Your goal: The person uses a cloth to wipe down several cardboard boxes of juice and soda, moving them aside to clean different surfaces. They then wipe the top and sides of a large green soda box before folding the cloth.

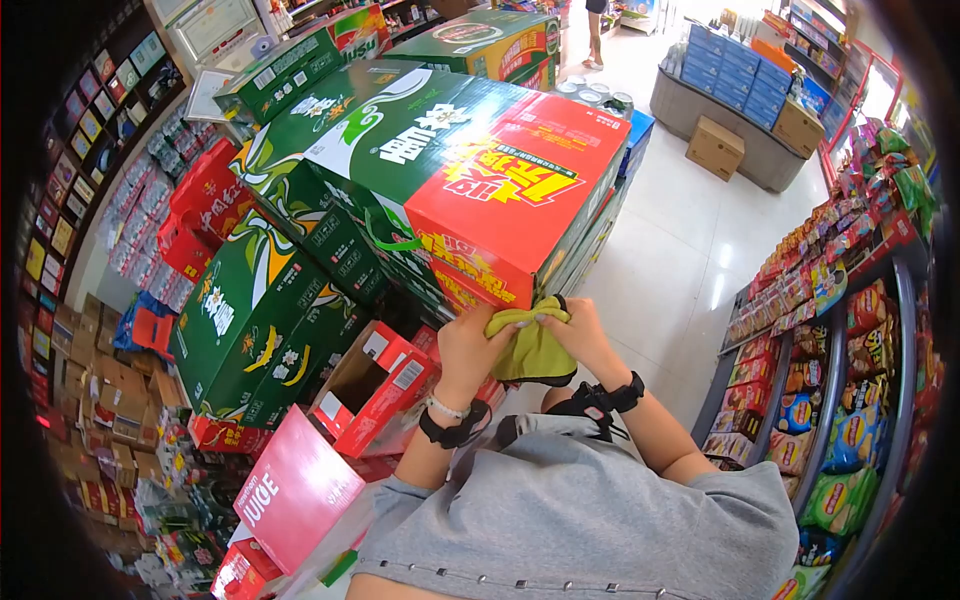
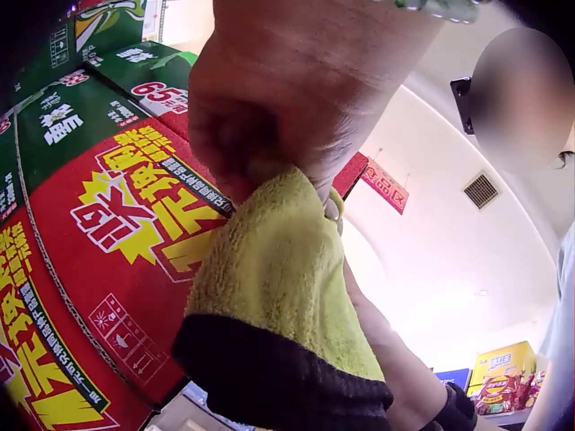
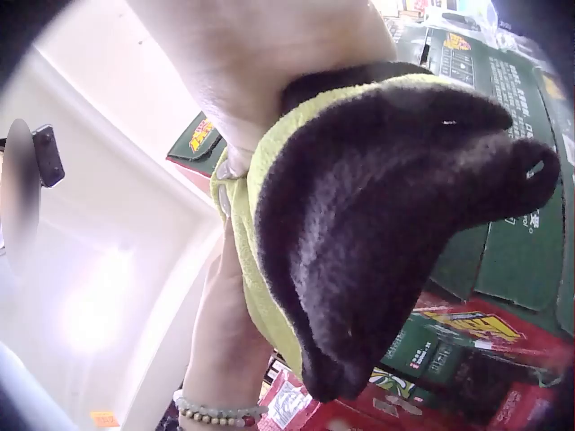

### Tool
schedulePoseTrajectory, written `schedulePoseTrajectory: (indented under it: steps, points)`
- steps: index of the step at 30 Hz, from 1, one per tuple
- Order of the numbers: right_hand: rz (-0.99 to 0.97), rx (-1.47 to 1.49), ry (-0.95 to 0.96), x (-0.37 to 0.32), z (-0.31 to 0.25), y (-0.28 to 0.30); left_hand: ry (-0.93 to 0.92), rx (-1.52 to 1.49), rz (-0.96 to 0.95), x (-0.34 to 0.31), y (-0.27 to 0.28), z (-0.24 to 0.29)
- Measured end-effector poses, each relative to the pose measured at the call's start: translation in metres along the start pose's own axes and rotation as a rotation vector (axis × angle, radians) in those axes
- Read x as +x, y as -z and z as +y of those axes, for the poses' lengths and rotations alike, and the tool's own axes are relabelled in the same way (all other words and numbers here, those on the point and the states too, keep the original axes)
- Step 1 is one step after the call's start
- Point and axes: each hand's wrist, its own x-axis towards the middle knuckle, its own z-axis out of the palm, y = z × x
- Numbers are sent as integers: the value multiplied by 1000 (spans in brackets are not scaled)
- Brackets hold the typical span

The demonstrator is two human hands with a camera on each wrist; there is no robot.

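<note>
Both hands hold up a fuzzy yellow-green cloth (image 1: 535, 353) in front of the body, close by the front corner of a stacked carton. My left hand (image 1: 472, 352) pinches the left part of its top edge between thumb and fingers. The right hand (image 1: 584, 333) grips the top edge on the other side, thumbs near each other. In the left wrist view the yellow-green cloth (image 2: 274, 269) hangs below the hand, with a black band (image 2: 269, 373) along its bottom. The right wrist view shows its black fleecy side (image 3: 368, 215), folded, with small slits near one end.
A green and red carton (image 1: 470, 170) tops the stack just ahead. More green cartons (image 1: 240, 310) stand at left, with an open red box (image 1: 375, 385) and a pink juice box (image 1: 298, 488) nearer. Snack shelves (image 1: 840, 390) line the right side. Tiled floor (image 1: 670, 270) runs between.
</note>
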Motion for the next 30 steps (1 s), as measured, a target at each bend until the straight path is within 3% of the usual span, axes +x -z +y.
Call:
schedulePoseTrajectory:
  steps: [10, 16, 18, 24, 30]
  points:
    - [2, 3, 7, -3, 11, -4, 11, 48, -9, -7, -4, -1]
    - [65, -17, 79, -4, -22, 8, -49, -30, 81, 1, 8, 15]
    - [121, -28, 213, 0, -34, 13, -41, -80, 136, 9, 13, 20]
    - [24, 39, 106, 3, -42, 17, -40, -63, 104, 19, 15, 18]
    - [11, 85, 116, 1, -41, 15, -46, -115, 110, 16, 10, 15]
